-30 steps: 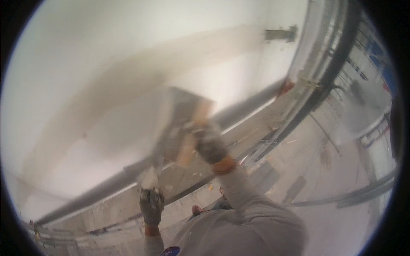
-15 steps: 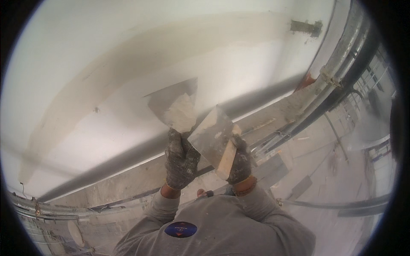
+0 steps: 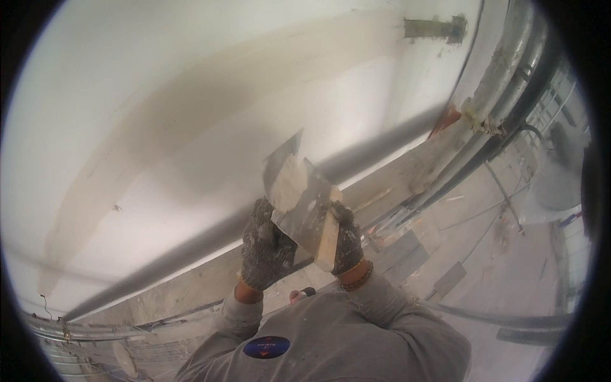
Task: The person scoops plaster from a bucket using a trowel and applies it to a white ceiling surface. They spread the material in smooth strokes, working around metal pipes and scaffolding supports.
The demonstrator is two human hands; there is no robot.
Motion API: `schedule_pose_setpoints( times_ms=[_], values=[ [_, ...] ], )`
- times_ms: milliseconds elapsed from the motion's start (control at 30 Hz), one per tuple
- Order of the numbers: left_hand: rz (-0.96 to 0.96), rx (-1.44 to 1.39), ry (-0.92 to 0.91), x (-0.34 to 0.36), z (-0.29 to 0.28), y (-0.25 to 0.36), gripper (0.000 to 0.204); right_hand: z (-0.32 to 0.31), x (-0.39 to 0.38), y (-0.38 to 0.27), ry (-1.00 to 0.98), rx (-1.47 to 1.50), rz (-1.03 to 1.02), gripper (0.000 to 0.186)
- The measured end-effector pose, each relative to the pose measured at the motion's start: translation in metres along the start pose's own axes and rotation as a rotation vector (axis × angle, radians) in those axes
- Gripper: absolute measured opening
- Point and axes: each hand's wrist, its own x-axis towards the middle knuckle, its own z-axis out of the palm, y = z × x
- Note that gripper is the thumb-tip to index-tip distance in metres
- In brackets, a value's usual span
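Observation:
My left hand, in a dirty dark glove, grips a metal putty knife with a lump of pale plaster on its blade. My right hand, gloved too, is closed on a wide steel trowel with a pale wooden handle, its face smeared with plaster. The two blades meet and overlap in the middle of the view, in front of a white wall crossed by a long beige filled band.
A dark rough patch marks the upper wall. Scaffold tubes run along the right side, beside a dusty board at the wall's foot. Pale floor with scattered pieces lies below, and translucent sheeting hangs at the far right.
My left hand rose from low down toward the middle with its knife. Since half a second ago that blade has turned and moved right, onto the trowel in my right hand.

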Motion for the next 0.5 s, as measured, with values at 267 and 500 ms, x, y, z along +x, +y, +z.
schedule_pose_setpoints(
  times_ms=[267, 500],
  values=[
    [-0.094, 0.507, -0.652, 0.0, -0.005, -0.083, 0.07, -0.01, -0.003, -0.105, -0.153, 0.034, 0.068, 0.029],
    [-0.24, 0.375, -0.45, -0.089, 0.021, -0.09, 0.069, 0.009, 0.087, -0.222, -0.128, -0.344, -0.815, 0.031]
  ],
)
